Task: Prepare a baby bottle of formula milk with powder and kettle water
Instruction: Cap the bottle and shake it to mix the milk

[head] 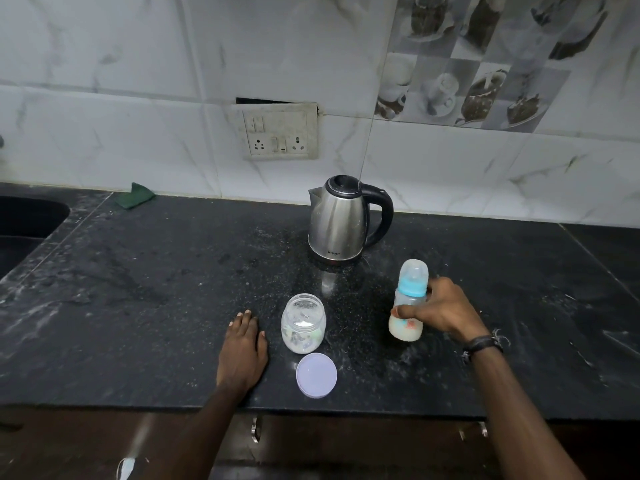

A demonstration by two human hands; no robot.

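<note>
The right hand (446,311) gripped the baby bottle (408,303) around its middle, thumb across the front and fingers curled behind, with the bottle standing upright on the black speckled table (156,299). The bottle wore its blue collar and clear cap, and pale milky liquid filled its lower part. A dark band circled the right wrist.

The left hand (242,351) lay flat on the table, palm down, fingers straight and close together, holding nothing. Just to its right stood the clear powder jar (303,323), open at the top, with what looked like a little white powder inside, though the plastic blurred the contents. The jar's pale lilac lid (316,375) lay flat on the table just in front of it, near the table's front edge.

The steel kettle (341,221) stood farther back, behind the jar and bottle and apart from both, its black handle turned to the right and its lid closed. A green cloth (136,195) sat against the tiled wall at the back left, and a socket plate (280,135) was set in the wall above the kettle.
</note>
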